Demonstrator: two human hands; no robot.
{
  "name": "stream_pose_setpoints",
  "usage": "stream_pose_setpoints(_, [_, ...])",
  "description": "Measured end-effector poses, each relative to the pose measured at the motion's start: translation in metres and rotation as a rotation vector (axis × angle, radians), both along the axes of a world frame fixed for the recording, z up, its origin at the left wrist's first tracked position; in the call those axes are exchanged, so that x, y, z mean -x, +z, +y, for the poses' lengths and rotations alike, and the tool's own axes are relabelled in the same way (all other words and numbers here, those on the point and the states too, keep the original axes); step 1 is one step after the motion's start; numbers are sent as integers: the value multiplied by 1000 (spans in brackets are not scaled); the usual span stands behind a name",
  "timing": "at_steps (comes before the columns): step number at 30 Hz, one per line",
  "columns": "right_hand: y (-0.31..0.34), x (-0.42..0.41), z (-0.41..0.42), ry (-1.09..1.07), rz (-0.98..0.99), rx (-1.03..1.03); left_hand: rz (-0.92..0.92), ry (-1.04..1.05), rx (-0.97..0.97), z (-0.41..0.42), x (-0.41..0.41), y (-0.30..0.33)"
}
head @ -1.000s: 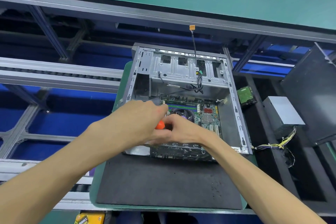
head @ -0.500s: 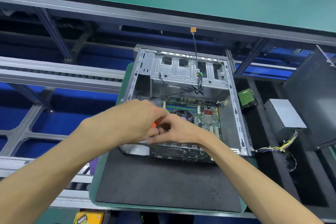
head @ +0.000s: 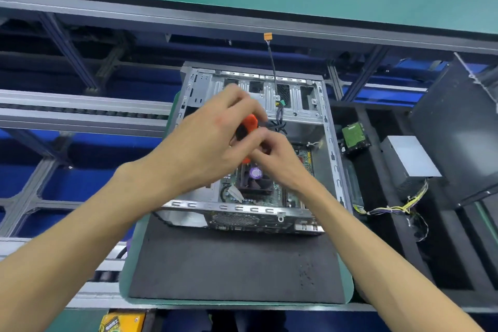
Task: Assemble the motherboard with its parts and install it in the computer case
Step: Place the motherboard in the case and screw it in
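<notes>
An open metal computer case (head: 327,127) lies on its side on a dark foam mat (head: 234,269). The green motherboard (head: 272,194) sits inside it, with a black cooler fan (head: 254,179) carrying a purple sticker. Above the board, my left hand (head: 204,143) grips an orange-handled screwdriver (head: 247,125). My right hand (head: 277,159) pinches the lower part of the tool with its fingertips, just under the left hand. The screwdriver's tip is hidden behind my fingers.
A black cable with an orange connector (head: 267,36) rises from the case's far wall. To the right are a green hard drive (head: 353,135), a grey power supply (head: 409,159) with yellow and black wires (head: 390,209), and a dark panel (head: 458,127). Conveyor rails (head: 80,108) run on the left.
Both hands rose with the screwdriver from low inside the case to above the board, toward its far side. The cooler fan and more of the motherboard came into view.
</notes>
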State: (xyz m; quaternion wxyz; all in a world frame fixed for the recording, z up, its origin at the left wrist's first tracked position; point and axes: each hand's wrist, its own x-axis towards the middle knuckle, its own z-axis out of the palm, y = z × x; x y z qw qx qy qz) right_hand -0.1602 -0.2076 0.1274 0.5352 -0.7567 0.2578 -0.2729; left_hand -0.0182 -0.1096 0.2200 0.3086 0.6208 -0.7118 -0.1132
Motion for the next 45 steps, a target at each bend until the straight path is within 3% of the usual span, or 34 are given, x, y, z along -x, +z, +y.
stream_pose_setpoints(5, [21,66,-16,-345,-249,-230,256,-22,95,-39,59,1])
stream_pose_setpoints(7, [25,102,-26,-503,-334,-305,341,-88,53,-50,89,-1])
stream_pose_setpoints(11, [23,181,-41,-616,-542,-490,434,-244,-75,-67,154,-16])
stream_pose_setpoints(16, [-7,261,-37,-830,-421,-537,435,-327,-285,-91,235,-63])
stream_pose_setpoints(19, [-39,292,-30,-887,-347,-547,269,-323,-460,-104,268,-112])
stream_pose_setpoints(23, [-83,320,-23,-903,-247,-625,-348,-374,-557,-113,288,-170])
stream_pose_setpoints(25, [-101,329,-21,-910,-191,-667,-493,-391,-549,-117,300,-191])
stream_pose_setpoints(31, [-132,345,-22,-901,-126,-751,-632,-414,-660,-133,335,-235])
stream_pose_setpoints(37, [-146,352,-23,-881,-146,-798,-892,-461,-728,-139,354,-270])
stream_pose_setpoints(45, [-157,357,-27,-889,-169,-827,-992,-514,-810,-142,364,-289])
